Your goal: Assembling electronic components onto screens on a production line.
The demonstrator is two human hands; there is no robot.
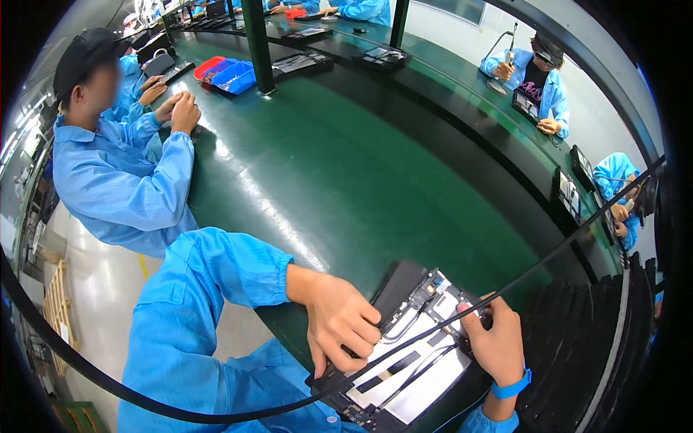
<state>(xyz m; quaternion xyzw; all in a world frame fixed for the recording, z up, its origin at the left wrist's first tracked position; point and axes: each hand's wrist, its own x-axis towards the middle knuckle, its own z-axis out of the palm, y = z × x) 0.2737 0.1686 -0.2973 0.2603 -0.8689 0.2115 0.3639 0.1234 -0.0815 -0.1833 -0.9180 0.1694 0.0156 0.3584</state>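
Note:
An opened tablet (433,364) lies at a slant in front of me at the table's near edge. Its inside shows flat silver-white panels, thin black cables and small circuit boards at both ends. Black material (399,280) sticks out under its far left corner. My left hand (339,321) is closed at the tablet's left edge, fingers curled over it and thumb pointing down outside. With the thumb on top, my right hand (498,339) grips the right edge near the far corner; its other fingers are partly hidden. A blue band (511,385) circles my right wrist.
A black cable (404,346) curves across the view in front of the tablet. Dark ribbed trays (570,339) are stacked at right. Red and blue bins (234,76) stand beside a green post (258,43). A co-worker (119,162) sits at left; others work across the green table (346,159).

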